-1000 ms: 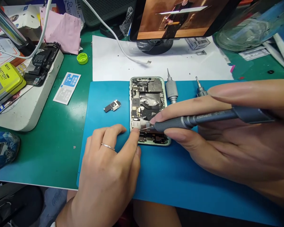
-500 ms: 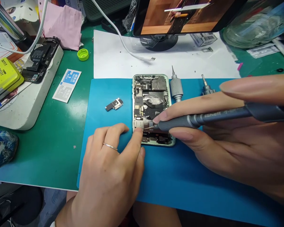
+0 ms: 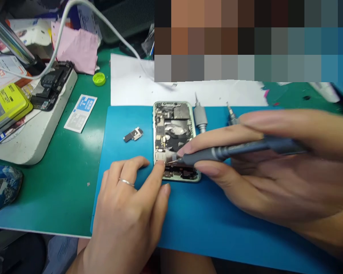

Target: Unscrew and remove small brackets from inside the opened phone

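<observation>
An opened phone (image 3: 177, 142) with a pale green frame lies face up on the blue mat (image 3: 205, 224), its inner parts bare. My left hand (image 3: 131, 203), a ring on one finger, rests at the phone's lower left. Its index fingertip presses by a small metal plate (image 3: 160, 156); the other fingers are apart and bent. Between thumb and fingers, my right hand (image 3: 268, 186) grips a slim dark grey precision screwdriver (image 3: 208, 155). The thin tip points into the phone's lower part, near my left index finger. Whether it touches a screw is too small to tell.
A small black-and-silver phone part (image 3: 133, 134) lies left of the phone. Two grey screwdrivers, one upright (image 3: 200, 116), one partly hidden (image 3: 232, 114), lie behind. A white box (image 3: 41, 148) with another phone (image 3: 53, 85), a card (image 3: 80, 113) and a green cap (image 3: 99, 79) sit left.
The view has shifted, so the phone and both hands appear a little further left. My left fingertip and the screwdriver tip stay at the same part of the phone.
</observation>
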A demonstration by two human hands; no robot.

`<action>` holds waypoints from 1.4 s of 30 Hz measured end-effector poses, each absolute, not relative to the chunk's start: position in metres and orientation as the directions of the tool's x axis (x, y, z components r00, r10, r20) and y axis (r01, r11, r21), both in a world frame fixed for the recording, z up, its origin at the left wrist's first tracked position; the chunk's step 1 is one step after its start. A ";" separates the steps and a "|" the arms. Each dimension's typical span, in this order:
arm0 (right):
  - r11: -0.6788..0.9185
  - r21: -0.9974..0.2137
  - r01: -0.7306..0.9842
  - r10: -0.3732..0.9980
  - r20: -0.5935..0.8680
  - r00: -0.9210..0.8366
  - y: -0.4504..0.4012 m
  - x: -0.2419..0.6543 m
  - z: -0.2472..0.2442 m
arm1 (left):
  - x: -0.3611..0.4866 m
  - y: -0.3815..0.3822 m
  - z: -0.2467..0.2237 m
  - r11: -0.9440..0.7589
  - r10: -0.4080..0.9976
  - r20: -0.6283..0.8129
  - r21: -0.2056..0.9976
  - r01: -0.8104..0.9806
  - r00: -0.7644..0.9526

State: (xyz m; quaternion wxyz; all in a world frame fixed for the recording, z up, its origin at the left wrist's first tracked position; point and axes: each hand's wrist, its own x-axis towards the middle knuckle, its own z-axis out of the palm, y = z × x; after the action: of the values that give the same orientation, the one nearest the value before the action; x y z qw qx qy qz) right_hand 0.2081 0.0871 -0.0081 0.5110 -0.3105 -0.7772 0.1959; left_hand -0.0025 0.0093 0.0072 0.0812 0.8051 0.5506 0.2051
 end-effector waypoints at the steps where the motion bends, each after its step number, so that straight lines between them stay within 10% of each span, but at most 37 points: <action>1: 0.776 -0.563 0.286 0.631 0.706 -0.323 0.089 0.207 -0.005 | -0.003 0.010 0.006 -0.388 0.915 0.259 0.350 0.853 0.310; 42: 0.766 -0.634 0.105 0.629 0.707 -0.323 0.087 0.202 0.002 | 0.001 0.012 0.001 -0.391 0.902 0.354 0.421 0.819 0.248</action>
State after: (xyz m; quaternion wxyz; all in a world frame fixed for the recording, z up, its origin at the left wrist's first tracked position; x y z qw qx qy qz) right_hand 0.2017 0.0873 0.0016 0.5314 -0.2368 -0.7752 0.2464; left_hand 0.0012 0.0123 0.0014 0.0747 0.7864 0.5469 0.2772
